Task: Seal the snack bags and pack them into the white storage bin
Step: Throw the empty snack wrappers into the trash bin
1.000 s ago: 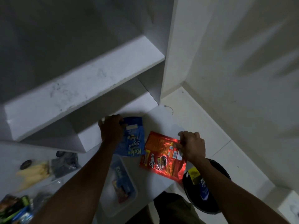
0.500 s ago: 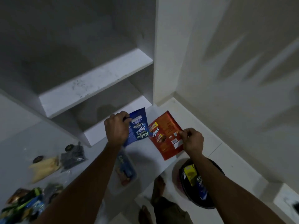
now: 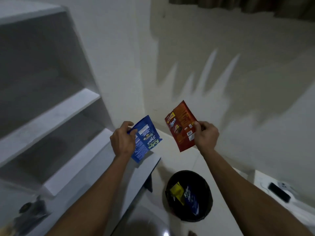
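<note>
— Biggest first?
— Saw white shelving (image 3: 56, 114) filling the left side, stepped, with a white table (image 3: 109, 169) edge below it. Pale wall and floor to the right.

— Next in size?
— Noted a black round bin (image 3: 189, 195) on the floor, right of the table's corner. Held a yellow wrapper (image 3: 177, 191) and a blue wrapper (image 3: 191, 200), lying side by side inside.

— And the task's things?
— Found two snack bags, both lifted in the air, well apart from each other. Blue bag (image 3: 146, 138) hung above the table's far corner, tilted. Red bag (image 3: 182, 126) was raised higher, over the floor, beyond the black bin, also tilted.

— Hands?
— Left hand (image 3: 121, 141) gripped the blue bag at its upper left edge, thumb and fingers curled round it. Right hand (image 3: 206, 135) pinched the red bag along its right edge, thumb on the printed face.

— Sealed or not?
— Could not tell; too blurred at the bag tops.

— Smaller still?
— Spotted a dark flat device (image 3: 279, 192) on a white ledge at far right. Made out dark, blurred items (image 3: 32, 210) at the lower left of the table; could not tell what.
</note>
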